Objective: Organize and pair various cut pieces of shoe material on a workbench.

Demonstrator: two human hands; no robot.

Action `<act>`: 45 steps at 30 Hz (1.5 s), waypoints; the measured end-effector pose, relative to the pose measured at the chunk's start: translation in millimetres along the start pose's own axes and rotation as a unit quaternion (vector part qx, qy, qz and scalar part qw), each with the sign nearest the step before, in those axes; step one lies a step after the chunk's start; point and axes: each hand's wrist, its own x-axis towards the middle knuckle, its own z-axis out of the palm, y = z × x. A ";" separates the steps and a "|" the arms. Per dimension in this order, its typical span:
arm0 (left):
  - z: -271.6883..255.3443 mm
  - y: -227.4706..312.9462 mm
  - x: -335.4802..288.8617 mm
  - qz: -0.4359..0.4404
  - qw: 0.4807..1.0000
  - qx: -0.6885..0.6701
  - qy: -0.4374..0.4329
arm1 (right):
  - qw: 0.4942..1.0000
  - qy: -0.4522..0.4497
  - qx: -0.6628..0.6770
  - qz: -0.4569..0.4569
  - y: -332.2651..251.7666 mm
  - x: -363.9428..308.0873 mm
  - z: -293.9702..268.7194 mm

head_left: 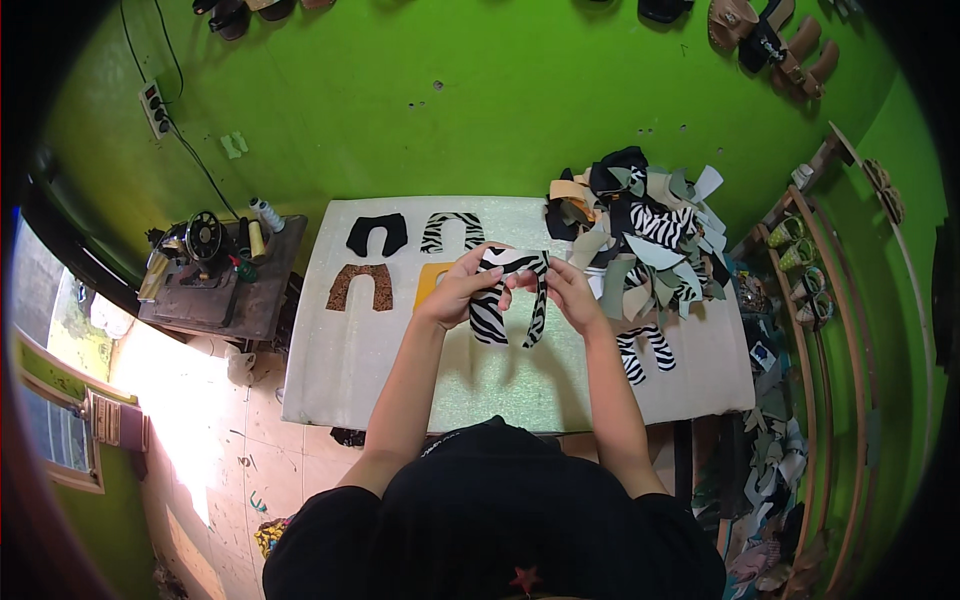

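Above the middle of the table, my left hand (pixel 463 288) and my right hand (pixel 573 293) hold up a U-shaped zebra-print cut piece (pixel 488 318) between them. My left fingers pinch its top left part, and the right ones grip the top right side. Its two legs hang down freely. On the tabletop to the left lie similar U-shaped pieces: a black one (pixel 379 222), a leopard-print one (pixel 362 271), and a zebra-print one (pixel 437 232). A yellow piece (pixel 426 292) is partly hidden behind my left hand. Another zebra-print piece (pixel 663 350) lies right of my right forearm.
The pale table (pixel 330 390) carries a large heap of mixed scraps (pixel 640 250) at the far right. A sewing machine (pixel 205 240) with thread spools stands on a small table at left. Wooden racks with footwear (pixel 795 255) line the right wall; scraps (pixel 775 450) lie below.
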 end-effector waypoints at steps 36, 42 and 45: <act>-251.9 -81.2 4.7 -0.009 0.873 0.351 0.339 | 0.927 0.226 -0.277 0.117 150.2 148.2 13.9; -313.9 -91.4 55.2 -0.039 0.836 0.388 0.386 | 0.880 0.257 -0.386 0.104 177.2 205.4 -14.0; -320.4 -87.3 71.8 -0.037 0.785 0.475 0.395 | 0.869 0.265 -0.407 0.092 191.4 226.0 -28.6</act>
